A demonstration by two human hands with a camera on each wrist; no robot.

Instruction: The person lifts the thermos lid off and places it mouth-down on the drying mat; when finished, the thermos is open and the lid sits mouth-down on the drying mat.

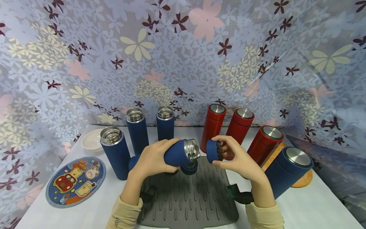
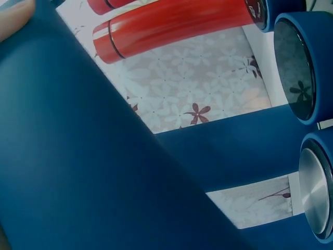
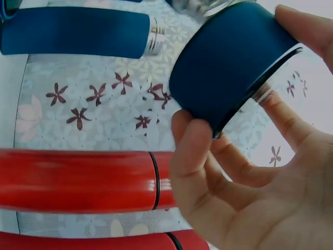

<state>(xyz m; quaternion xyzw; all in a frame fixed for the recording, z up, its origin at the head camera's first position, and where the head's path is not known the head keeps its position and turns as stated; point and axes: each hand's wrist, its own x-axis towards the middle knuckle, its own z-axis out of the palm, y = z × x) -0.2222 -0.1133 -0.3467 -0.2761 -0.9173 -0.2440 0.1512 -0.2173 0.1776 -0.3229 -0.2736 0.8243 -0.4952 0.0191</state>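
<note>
My left hand (image 1: 151,160) grips a blue thermos bottle (image 1: 175,153), tipped nearly onto its side above the grey mat, its bare steel mouth toward the right. In my right hand (image 1: 237,159), thumb and fingers pinch a blue thermos lid (image 1: 212,151) on its edge, a short gap from that mouth. The right wrist view shows the same lid (image 3: 234,62) between the fingertips. Below the bottle, another blue lid (image 1: 189,168) lies at the mat's back edge. Three lidless blue bottles (image 1: 115,154) stand to the left and behind.
Three red thermoses (image 1: 212,128) with lids stand at the back right. Nearer, a capped blue thermos (image 1: 287,173) stands by an orange-brown round board (image 1: 304,179). On the left are a white bowl (image 1: 91,141) and a round cartoon mat (image 1: 52,195). The grey ridged mat (image 1: 186,206) lies in front.
</note>
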